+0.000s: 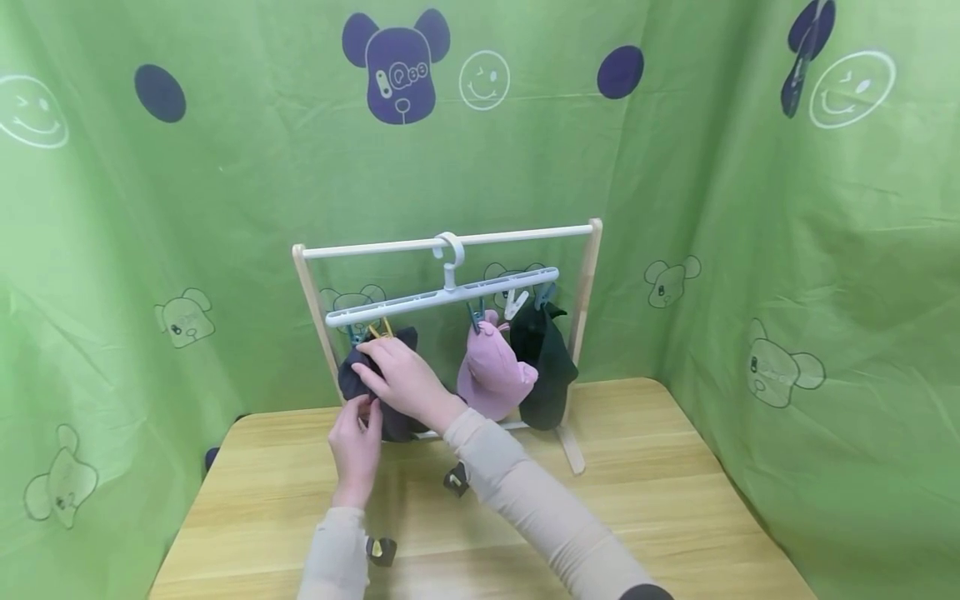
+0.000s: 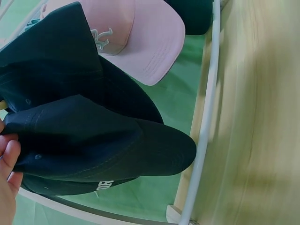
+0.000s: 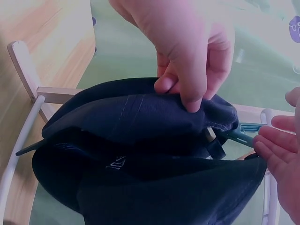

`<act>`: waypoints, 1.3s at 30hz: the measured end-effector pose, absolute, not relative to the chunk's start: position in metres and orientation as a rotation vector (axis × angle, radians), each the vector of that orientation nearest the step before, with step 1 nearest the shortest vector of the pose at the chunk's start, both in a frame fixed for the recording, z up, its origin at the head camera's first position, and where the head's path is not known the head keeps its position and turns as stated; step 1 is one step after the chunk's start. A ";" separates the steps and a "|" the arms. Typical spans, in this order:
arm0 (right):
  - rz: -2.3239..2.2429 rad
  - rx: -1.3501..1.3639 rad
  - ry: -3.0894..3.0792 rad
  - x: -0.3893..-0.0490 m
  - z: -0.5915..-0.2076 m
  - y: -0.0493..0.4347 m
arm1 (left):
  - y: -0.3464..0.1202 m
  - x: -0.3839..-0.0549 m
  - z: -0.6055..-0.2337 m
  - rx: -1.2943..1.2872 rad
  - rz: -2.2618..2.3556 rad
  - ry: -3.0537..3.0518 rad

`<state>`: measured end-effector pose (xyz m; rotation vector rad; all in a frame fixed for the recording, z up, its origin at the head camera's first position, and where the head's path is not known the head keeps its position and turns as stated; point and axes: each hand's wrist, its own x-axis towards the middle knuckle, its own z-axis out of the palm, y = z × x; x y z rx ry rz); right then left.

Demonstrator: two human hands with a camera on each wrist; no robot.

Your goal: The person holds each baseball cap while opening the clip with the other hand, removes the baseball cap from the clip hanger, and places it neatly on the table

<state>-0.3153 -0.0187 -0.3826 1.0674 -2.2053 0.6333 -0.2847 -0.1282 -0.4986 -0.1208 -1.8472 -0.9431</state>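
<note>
We're looking at a wood-grained surface (image 1: pixel 637 467), green printed curtains (image 1: pixel 247 167) rising left, right and far. At the far side stands a rack (image 1: pixel 588 292), a white hanger (image 1: pixel 442 297) hooked over its rod (image 1: pixel 525 236). In the way: the right forearm (image 1: pixel 540 508), slanting across the rack's lower rail! Count with us: four caps, one pink cap (image 1: pixel 495 375), one dark green cap (image 1: pixel 551 367) on the right, one black cap (image 3: pixel 164 192), one navy cap (image 3: pixel 126 112) near the hanger's left end. Five clips (image 1: pixel 516 303) show. Left hand (image 1: pixel 356 446): fingers pinching the navy cap's edge! Right hand (image 1: pixel 405 377): fingers at a teal clip (image 3: pixel 239 137); whether they squeeze it, we can't tell.
</note>
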 end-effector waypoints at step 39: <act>0.321 0.648 -2.509 -0.325 -0.387 -0.039 | -0.130 -0.260 -0.500 -0.112 -0.998 -1.692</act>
